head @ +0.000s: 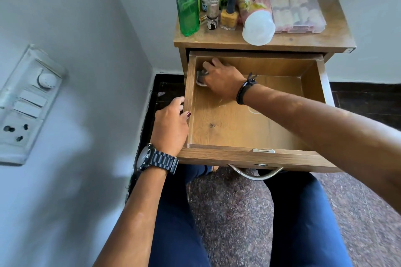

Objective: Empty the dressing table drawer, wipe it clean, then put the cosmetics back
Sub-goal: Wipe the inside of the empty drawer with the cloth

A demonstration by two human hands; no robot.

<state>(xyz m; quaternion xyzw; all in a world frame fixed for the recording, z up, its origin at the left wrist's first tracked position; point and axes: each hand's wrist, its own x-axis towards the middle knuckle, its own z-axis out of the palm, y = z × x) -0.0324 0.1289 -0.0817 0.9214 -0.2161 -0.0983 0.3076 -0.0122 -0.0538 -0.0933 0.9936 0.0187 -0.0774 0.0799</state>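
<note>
While left hand (171,123) grips the drawer (256,156) wall, right hand (221,79) clutches the cloth (200,79); sweep firmly outward from that corner.

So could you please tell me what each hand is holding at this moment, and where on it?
Right hand presses a cloth, mostly hidden, into the drawer's back left corner. Left hand grips the drawer's left wall.
</note>
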